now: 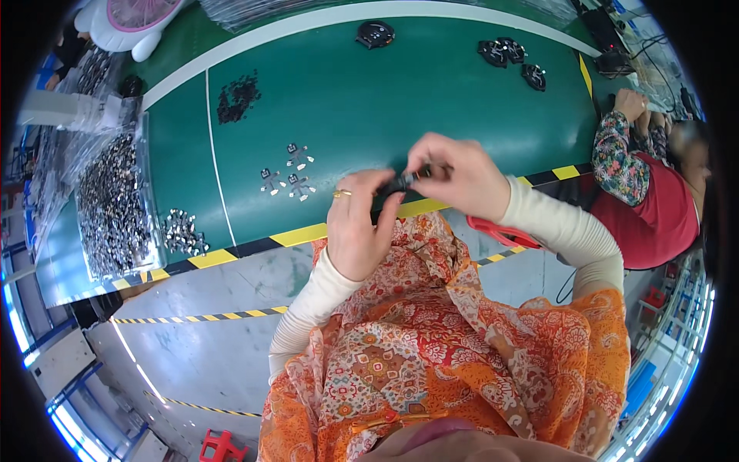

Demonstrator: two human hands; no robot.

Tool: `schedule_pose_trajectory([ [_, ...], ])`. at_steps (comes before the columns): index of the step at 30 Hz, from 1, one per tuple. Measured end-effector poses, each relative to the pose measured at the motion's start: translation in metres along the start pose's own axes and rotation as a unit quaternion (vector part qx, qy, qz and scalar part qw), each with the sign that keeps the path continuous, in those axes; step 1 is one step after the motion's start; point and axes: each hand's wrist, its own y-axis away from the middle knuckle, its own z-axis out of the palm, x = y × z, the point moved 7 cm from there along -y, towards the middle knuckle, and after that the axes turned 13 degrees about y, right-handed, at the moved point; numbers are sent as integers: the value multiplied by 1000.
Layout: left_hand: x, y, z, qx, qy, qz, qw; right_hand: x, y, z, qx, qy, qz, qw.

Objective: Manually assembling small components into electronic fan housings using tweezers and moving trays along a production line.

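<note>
Both hands raised together over the near edge of the green tabletop [369, 100]. Left hand [356, 227] — ring on one finger — pinches one end of a small black part [406, 182] between thumb and fingertips. Right hand [456, 175] closes its fingers around the other end of the same part; the two hands touch at the fingertips. Part is mostly hidden, shape hard to tell.

Just beyond the left hand, three small black-and-silver pieces [288, 173] lie on the tabletop. Farther out to the left — a heap of shiny metal parts [182, 232] beside a clear tray [114, 202] full of the same. Well beyond the hands, a pile of small black bits [236, 98]. Far past the right hand, a cluster of black round units [511, 58]. To the right of the right hand, another person [654, 192] in red with floral sleeves.
</note>
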Motion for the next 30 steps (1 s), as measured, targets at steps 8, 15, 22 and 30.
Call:
schedule_pose_trajectory([
  [8, 35, 17, -14, 54, -69, 276, 957, -46, 57, -2, 152, 234, -411, 868],
  [15, 40, 18, -12, 16, -119, 294, 948, -40, 62, -1, 162, 253, -411, 861],
  [22, 35, 16, -9, 24, -129, 292, 948, -33, 57, 2, 165, 245, -401, 867],
  [30, 32, 9, -5, 51, -101, 273, 955, -28, 56, 0, 178, 262, -375, 871],
])
